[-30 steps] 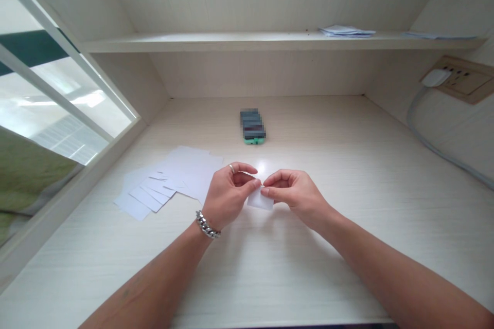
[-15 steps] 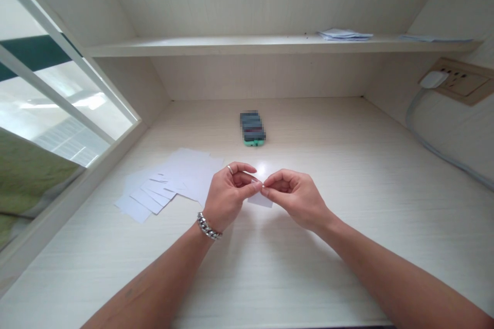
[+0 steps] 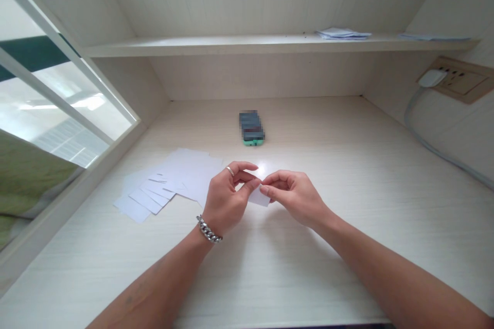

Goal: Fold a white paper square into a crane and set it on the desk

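Note:
A small piece of white paper (image 3: 260,197) is pinched between both hands above the desk. My left hand (image 3: 230,194), with a ring and a chain bracelet, grips its upper left part between thumb and fingers. On the other side, the thumb and fingertips of my right hand (image 3: 295,194) close on the paper's right edge. The fingers cover part of the sheet, so any fold in it is hard to make out. Left of my hands, several loose white paper sheets (image 3: 189,167) lie spread on the desk, with smaller cut pieces (image 3: 148,195) overlapping them.
Behind my hands lies a dark, pixelated phone-like object (image 3: 251,126) with a green edge. A shelf (image 3: 216,47) runs across the back, bearing folded papers (image 3: 342,34). At right, a white plug with a grey cable (image 3: 428,141) sits in a wall socket (image 3: 469,82).
My right fingers have shifted slightly on the paper, from its top to its right edge. Less of the paper shows on the right. My left hand holds nearly the same place.

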The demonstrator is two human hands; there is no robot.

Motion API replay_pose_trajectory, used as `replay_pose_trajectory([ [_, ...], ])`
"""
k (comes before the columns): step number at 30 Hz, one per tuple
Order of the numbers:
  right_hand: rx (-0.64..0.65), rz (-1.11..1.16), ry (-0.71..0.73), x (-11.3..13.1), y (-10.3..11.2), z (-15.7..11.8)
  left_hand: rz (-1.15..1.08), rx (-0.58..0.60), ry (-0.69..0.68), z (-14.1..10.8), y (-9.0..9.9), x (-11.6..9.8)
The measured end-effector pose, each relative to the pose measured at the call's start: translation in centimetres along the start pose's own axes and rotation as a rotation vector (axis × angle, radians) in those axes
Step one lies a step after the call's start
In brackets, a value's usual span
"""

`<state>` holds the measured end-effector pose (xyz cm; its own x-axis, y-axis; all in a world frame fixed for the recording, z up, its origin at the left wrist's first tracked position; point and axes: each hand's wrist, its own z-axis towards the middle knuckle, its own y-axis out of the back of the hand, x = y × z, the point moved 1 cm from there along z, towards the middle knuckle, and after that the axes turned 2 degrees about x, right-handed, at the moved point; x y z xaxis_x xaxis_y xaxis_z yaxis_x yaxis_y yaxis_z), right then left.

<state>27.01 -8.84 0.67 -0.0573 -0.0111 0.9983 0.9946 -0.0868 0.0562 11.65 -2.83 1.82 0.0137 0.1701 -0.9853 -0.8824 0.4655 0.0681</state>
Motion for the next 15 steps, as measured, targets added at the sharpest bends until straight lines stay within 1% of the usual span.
replay_pose_trajectory([
  [2, -0.009, -0.069, 0.016, 0.02, 0.13, 0.02, 0.038, 0.011, -0.009, 0.03, -0.05, 0.13],
  [5, -0.044, -0.166, 0.044, 0.2, 0.28, 0.0, 0.007, 0.032, 0.026, 0.22, -0.15, 0.24],
  [8, -0.052, -0.233, 0.047, 0.32, 0.28, -0.01, -0.022, 0.009, 0.044, 0.33, -0.28, 0.27],
  [12, -0.01, -0.239, 0.05, 0.5, 0.16, -0.07, -0.018, -0.026, 0.022, 0.2, -0.39, 0.3],
  [15, 0.034, -0.259, 0.077, 0.82, 0.05, -0.25, -0.013, -0.018, 0.021, 0.04, -0.42, 0.28],
])
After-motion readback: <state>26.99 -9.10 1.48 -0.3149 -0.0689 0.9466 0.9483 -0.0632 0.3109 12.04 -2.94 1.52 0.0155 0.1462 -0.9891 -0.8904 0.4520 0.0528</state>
